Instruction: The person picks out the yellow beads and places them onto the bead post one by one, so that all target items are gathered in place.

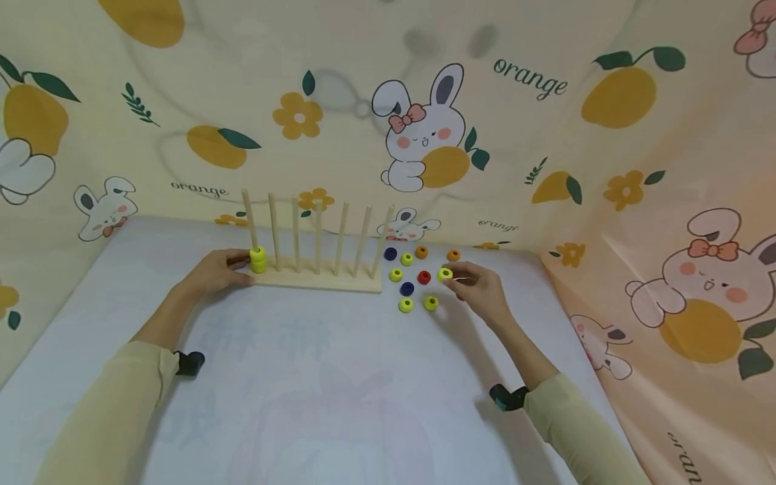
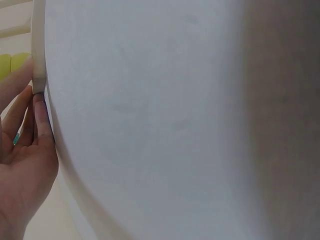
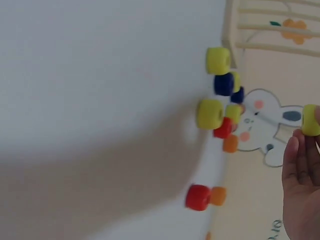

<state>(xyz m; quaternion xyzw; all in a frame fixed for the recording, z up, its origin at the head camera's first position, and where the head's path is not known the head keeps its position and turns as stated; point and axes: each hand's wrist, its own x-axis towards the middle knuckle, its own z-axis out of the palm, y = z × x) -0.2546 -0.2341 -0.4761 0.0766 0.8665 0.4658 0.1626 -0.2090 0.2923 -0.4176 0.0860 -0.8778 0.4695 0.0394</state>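
A wooden peg rack with several upright pegs stands near the back of the table. Yellow beads are stacked low on its leftmost peg. My left hand holds the rack's left end; the left wrist view shows its fingers against the end of the base. To the right of the rack, my right hand pinches a yellow bead between thumb and fingers. The right wrist view shows this bead raised off the table.
Loose beads lie right of the rack: several yellow, dark blue, red and orange. Another red bead appears in the right wrist view. A printed cloth hangs behind the white table.
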